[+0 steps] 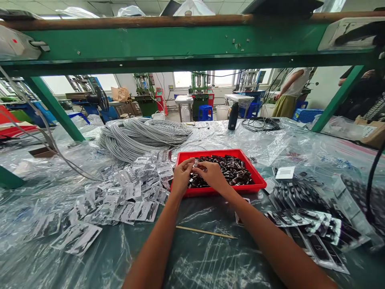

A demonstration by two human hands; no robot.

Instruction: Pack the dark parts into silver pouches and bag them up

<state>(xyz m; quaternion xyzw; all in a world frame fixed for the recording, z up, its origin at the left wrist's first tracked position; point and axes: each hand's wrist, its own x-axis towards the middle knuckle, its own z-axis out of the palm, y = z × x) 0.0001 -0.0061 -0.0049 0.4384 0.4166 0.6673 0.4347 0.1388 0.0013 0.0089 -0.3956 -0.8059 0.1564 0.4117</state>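
Observation:
Over the left part of a red tray [255, 182], my left hand [182, 173] and my right hand [212, 173] meet fingertip to fingertip. Both are closed in a pinch around something small and pale, too small to name. Beneath them the tray holds a heap of small dark brown, shiny parts [237, 170]. Left of the tray lies a spread of clear plastic packets [129, 190]. To the right are stacked rows of black pieces in clear packaging [300, 196]. A thin wooden stick [206, 231] rests on the table between my forearms.
A large coil of grey cable [144, 134] lies behind the packets. Past the tray stand a dark bottle [233, 115] and a black cable coil [261, 124]. A green beam [180, 44] crosses overhead. Clear plastic sheeting covers the table. A person [291, 92] stands at the back right.

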